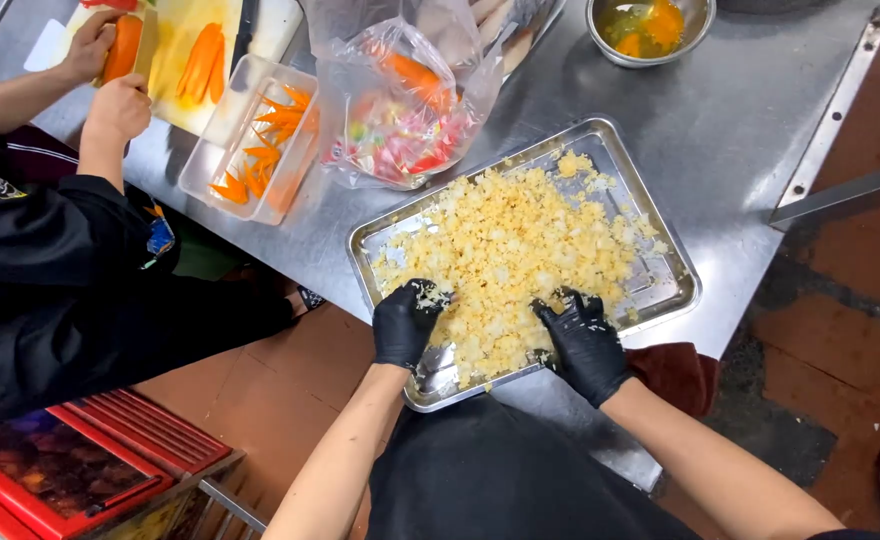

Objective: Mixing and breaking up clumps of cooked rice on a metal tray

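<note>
Both gloved hands, the left hand [407, 322] and the right hand [584, 340], were spread flat on the yellow crumbs [510, 255] in the metal tray [676, 288], near the tray's closest edge.

Bare steel [750, 130] right of tray [676, 290]

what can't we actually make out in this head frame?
Head view, the only one:
- Left hand and right hand: black gloves and clinging yellow crumbs hide the fingertips, so grip is unclear.
- Metal tray: its floor is mostly buried under crumbs.
- Plastic bag: glare and wrinkles blur the red and orange contents.
- Steel bowl: cut by the top edge.
- Co-worker's cutting board: partly cut off, knife mostly hidden by a hand.
</note>
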